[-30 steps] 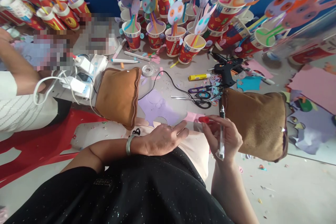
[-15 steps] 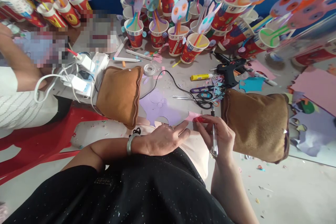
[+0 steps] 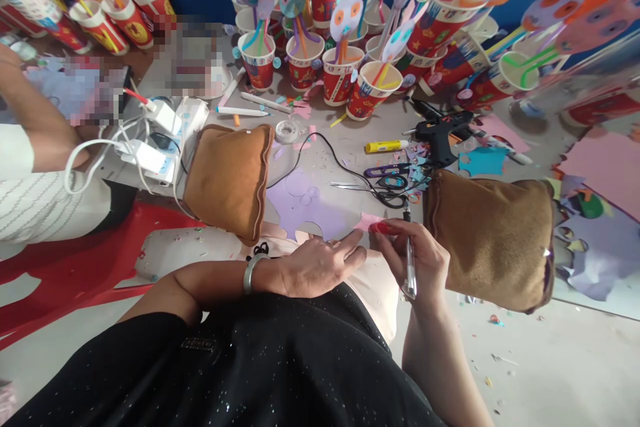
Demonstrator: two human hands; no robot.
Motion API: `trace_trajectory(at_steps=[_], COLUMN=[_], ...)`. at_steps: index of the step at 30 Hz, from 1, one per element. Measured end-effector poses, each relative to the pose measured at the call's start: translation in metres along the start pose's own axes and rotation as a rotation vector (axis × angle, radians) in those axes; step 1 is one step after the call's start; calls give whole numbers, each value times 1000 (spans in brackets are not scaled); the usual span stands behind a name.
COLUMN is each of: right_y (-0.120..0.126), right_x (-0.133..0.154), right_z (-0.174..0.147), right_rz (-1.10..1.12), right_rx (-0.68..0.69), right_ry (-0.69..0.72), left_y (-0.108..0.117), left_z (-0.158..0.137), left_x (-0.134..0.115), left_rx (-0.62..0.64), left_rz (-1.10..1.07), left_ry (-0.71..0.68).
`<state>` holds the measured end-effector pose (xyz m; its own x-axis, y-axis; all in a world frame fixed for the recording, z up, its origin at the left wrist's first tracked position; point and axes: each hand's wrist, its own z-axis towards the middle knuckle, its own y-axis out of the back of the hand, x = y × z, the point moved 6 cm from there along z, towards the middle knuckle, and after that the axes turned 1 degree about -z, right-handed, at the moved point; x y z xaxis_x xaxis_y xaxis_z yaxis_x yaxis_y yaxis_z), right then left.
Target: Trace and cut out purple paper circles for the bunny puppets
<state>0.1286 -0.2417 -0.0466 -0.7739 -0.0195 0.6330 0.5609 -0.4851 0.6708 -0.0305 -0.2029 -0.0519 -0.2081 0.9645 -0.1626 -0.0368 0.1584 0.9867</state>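
Note:
My right hand (image 3: 423,257) holds a clear-barrelled pen (image 3: 411,267) slanting across its fingers. Its thumb and forefinger also pinch a small red piece (image 3: 382,228), whose kind I cannot make out, over a scrap of pink paper (image 3: 369,220). At the table's front edge my left hand (image 3: 320,265) lies with its forefinger stretched out to the pink scrap and the other fingers partly bent; nothing shows in it. Beyond the left hand lies a cut sheet of purple paper (image 3: 305,208). Scissors (image 3: 390,183) and a black cable (image 3: 345,170) are just past the right hand.
Brown cushions (image 3: 227,180) flank my arms, the darker cushion (image 3: 493,240) on the right. Behind are a black glue gun (image 3: 437,137), a yellow glue stick (image 3: 387,146), clear tape (image 3: 287,131) and red paper cups (image 3: 367,103). Another person's arm (image 3: 40,113) is at left, near a power strip (image 3: 187,123).
Both hands keep almost the same pose, the left forefinger shifting slightly right along the pink scrap. The whole view has shifted a little.

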Motion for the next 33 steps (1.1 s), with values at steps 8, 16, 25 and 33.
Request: trace_trajectory(at_steps=[8,16,25,33], right_y=[1,3,3,2], right_x=[-2,2,-4,-20], right_z=[0,4,6,3], right_rz=[12,28,6,110], right_rx=[3,-2,34,109], right_ry=[-11,-20,-17,-160], left_y=[-1,-1,2,-3], left_z=[-1,-1,-1,-1], left_x=[0,0,-1,-1], left_rx=[-33,11,31,40], left_rz=[20,64,52,34], left_ry=[13,14,9,14])
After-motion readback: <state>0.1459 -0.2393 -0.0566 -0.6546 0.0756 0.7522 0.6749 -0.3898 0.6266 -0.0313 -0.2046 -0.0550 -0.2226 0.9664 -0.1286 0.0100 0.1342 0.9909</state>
